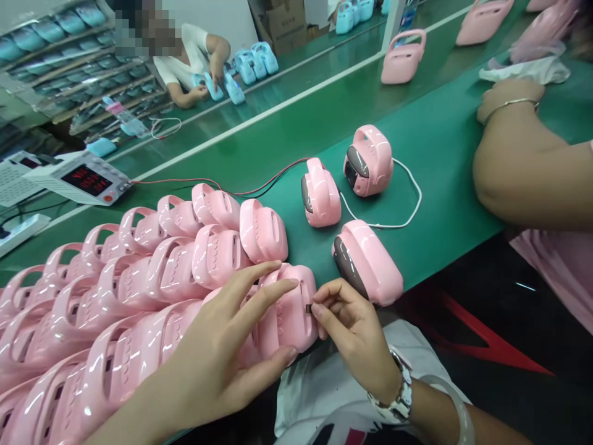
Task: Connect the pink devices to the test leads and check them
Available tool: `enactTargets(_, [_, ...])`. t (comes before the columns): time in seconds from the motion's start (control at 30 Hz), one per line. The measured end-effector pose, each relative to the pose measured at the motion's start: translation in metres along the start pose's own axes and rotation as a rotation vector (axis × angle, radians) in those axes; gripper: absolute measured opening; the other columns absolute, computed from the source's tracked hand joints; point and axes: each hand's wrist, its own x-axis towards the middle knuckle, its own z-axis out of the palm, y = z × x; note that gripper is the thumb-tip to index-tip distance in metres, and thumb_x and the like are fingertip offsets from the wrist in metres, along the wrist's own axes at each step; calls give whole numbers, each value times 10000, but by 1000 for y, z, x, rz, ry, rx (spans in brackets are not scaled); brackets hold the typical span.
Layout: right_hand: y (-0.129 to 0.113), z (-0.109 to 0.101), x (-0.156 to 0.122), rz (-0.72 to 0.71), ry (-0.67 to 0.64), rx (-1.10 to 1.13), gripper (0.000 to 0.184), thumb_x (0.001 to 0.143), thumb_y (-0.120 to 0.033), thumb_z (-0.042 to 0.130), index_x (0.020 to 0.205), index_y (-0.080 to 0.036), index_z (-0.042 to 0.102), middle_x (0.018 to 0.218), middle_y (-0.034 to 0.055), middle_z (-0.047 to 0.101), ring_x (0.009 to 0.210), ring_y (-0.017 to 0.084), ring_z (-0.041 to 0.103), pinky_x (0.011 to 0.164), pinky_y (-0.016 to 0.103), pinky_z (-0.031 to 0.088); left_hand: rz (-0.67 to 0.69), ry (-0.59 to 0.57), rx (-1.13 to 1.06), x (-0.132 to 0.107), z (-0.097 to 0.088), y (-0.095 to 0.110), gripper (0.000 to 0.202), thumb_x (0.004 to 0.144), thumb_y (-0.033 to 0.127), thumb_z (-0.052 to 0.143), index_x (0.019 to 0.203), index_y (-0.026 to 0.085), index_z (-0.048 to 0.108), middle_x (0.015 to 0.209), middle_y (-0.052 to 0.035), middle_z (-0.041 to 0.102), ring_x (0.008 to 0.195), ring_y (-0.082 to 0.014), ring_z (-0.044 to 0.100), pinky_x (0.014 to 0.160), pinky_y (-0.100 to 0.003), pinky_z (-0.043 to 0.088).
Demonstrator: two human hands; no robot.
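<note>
Pink plastic speaker shell (290,312), glossy, rounded, w/ rows of small scalloped bumps and a carry handle, sits at the near edge of the green conveyor table (440,154), last in a packed row of pink shells (115,290) running off to the left.

Left hand (222,358) lies over the shell from the left: index and middle finger stretched flat across its top, thumb pressed against its lower front, so hand is spread wide and steadying it rather than wrapped round. Right hand (352,327) is at the shell's right end, thumb and forefinger pinched tight on a small dark part (308,308) right against the shell's side; can't tell if part is in or just touching. Wristwatch (401,395) and pale bangle (456,408) on that wrist.

Just right of the hands, a finished pink speaker (368,262) w/ dark face lies on its side. Further back, two more pink speakers (345,176), joined by a white cable (407,204); red/black leads (259,185) run left to a bench power supply (83,179). A co-worker's arm (523,167) rests on the table at right.
</note>
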Motion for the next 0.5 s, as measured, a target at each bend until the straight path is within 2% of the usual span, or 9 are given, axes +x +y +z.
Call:
enactTargets(0.23, [-5, 4, 2, -39, -9, -37, 74, 862, -249, 578, 800, -210, 569, 706, -28, 534, 532, 81, 455, 493, 214, 385, 8, 50, -49, -1, 2, 1, 623, 821, 395, 643, 1362, 237, 378, 1362, -110, 431, 1237, -241, 458, 965, -343, 464])
enactTargets(0.5, [-14, 0, -1, -190, -31, -204, 132, 860, -161, 557, 736, -203, 578, 675, -27, 532, 601, 102, 504, 563, 222, 411, 12, 69, -71, 1, 4, 3, 591, 810, 402, 658, 1322, 235, 416, 1334, -110, 454, 1209, -241, 475, 948, -346, 470])
